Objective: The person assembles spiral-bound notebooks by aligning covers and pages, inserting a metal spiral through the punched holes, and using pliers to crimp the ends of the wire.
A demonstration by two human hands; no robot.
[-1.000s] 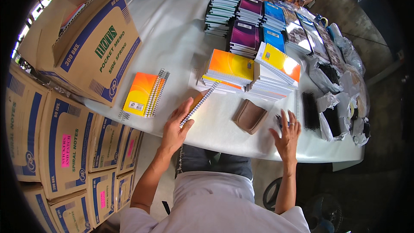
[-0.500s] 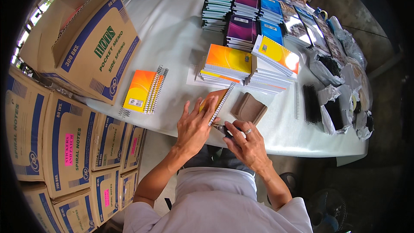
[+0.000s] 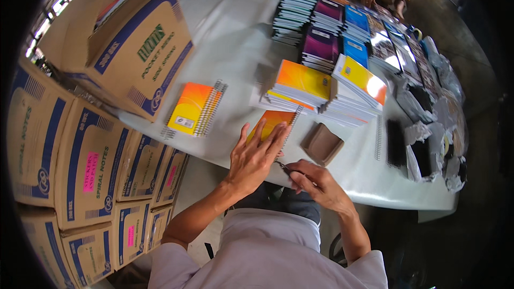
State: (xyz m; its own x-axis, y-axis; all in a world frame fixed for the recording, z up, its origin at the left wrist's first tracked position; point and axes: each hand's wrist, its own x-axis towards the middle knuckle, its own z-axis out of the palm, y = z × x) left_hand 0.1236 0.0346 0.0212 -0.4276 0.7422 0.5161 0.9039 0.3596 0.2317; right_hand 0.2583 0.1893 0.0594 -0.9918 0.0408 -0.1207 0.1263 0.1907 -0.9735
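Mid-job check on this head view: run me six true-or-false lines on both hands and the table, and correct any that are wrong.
1. The left hand is on a spiral notebook with an orange and yellow cover. True.
2. The right hand is empty. False: it holds a small hand tool.
3. The brown block lies to the right of that notebook. True.
4. The purple notebooks stand right of the blue notebooks. False: they stand left of them.
5. The large carton at upper left is closed. False: its top is open.
6. A loose spiral coil lies to the right of the brown block. True.
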